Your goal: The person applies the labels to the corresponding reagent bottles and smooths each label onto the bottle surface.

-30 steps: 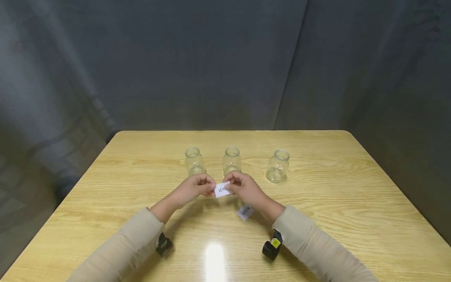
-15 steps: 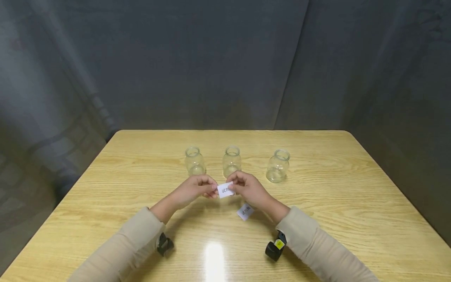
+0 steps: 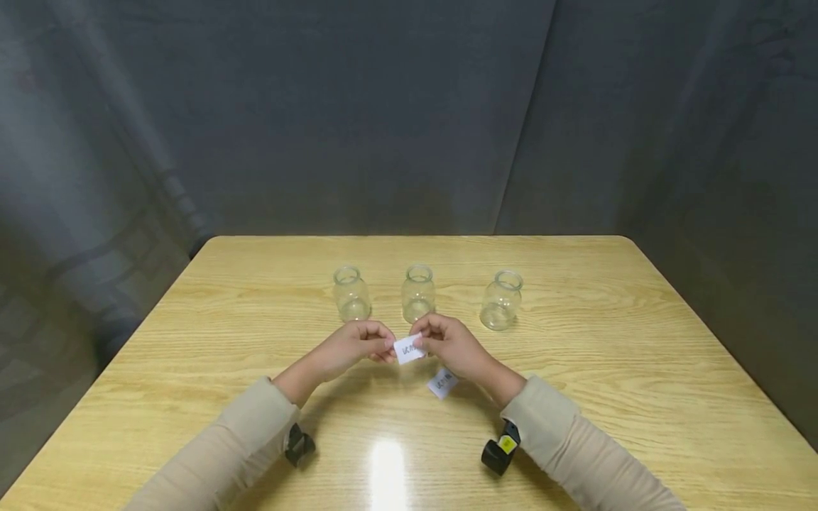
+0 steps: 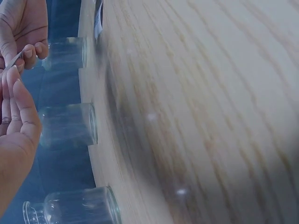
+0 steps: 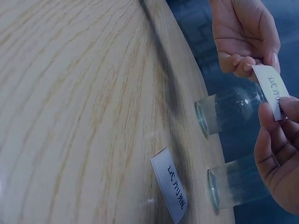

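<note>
A small white label with black Chinese characters is held above the table between both hands. My right hand pinches its right part, the thumb covering some of the writing. My left hand has thumb and fingertips pinched at its left edge. In the right wrist view, the label is slightly bent, with fingers of both hands at its ends. A second white label lies on the table under my right wrist; its characters show in the right wrist view.
Beyond the hands stand three lidless clear glass jars, the left jar, the middle jar and the right jar. The wooden table ends at a dark grey curtain. Black wrist cameras hang below both sleeves.
The held label and my right hand have shifted slightly to the right, and the label sits a bit lower. My left hand stays at its edge. Jars and the second label have not moved.
</note>
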Tool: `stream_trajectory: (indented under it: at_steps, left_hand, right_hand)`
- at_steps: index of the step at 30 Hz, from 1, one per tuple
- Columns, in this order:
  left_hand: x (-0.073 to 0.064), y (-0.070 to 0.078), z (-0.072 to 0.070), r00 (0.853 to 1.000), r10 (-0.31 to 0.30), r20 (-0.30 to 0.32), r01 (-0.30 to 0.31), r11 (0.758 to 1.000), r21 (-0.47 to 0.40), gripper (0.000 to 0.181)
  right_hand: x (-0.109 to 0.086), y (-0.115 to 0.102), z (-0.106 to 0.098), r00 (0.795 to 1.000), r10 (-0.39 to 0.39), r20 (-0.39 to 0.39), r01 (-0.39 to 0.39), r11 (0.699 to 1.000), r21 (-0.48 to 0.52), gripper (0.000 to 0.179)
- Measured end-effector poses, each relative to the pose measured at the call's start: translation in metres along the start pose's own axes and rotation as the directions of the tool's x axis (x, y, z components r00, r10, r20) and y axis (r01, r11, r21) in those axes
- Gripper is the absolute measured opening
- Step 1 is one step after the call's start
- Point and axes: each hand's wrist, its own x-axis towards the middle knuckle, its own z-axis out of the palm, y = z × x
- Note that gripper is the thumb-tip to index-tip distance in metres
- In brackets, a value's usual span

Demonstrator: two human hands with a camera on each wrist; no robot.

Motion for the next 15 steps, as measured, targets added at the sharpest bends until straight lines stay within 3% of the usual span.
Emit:
stream_trajectory:
  at_steps: [9,15]
  left_hand:
    - [0.0018,-0.0026,0.0009,1.000,0.005,0.009,-0.004,0.999,-0.038,0.018]
    - [0.0039,-0.0068,0.0022,1.000,-0.007,-0.017,0.006,0.998,-0.056,0.014]
  right_hand:
    - [0.0012,0.0040,-0.0012,1.000,0.008,0.004,-0.008,0.999,0.038,0.009]
    - [-0.0006,0.0067,-0.0013,0.998,-0.055,0.011,0.054,0.996,0.070,0.006]
